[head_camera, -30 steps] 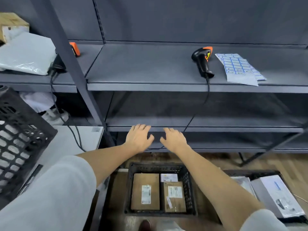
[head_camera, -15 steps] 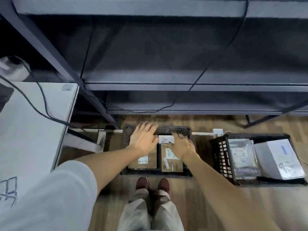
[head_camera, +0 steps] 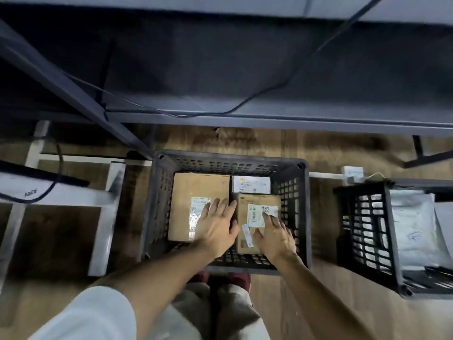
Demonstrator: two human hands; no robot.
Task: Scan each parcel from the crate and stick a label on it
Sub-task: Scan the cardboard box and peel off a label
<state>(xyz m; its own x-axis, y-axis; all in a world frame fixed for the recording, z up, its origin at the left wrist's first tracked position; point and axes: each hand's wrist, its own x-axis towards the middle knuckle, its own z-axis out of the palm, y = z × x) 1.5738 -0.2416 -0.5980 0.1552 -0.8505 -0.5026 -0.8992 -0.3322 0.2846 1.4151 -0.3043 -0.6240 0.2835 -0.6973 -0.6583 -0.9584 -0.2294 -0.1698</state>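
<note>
Wooden floor (head_camera: pixel 326 153) holds a second crate (head_camera: pixel 367 239) beside parcel crate (head_camera: pixel 225 163).

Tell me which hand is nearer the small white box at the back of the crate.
Right. The right hand lies on the brown parcel directly below the small white box; the left hand sits lower-left, over the large brown parcel.

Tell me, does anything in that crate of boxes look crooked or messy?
A little. On the smaller brown parcel, under the right hand, a narrow white sticker sits slanted below the main white label. The large brown parcel, the small white box and the crate look orderly.
</note>
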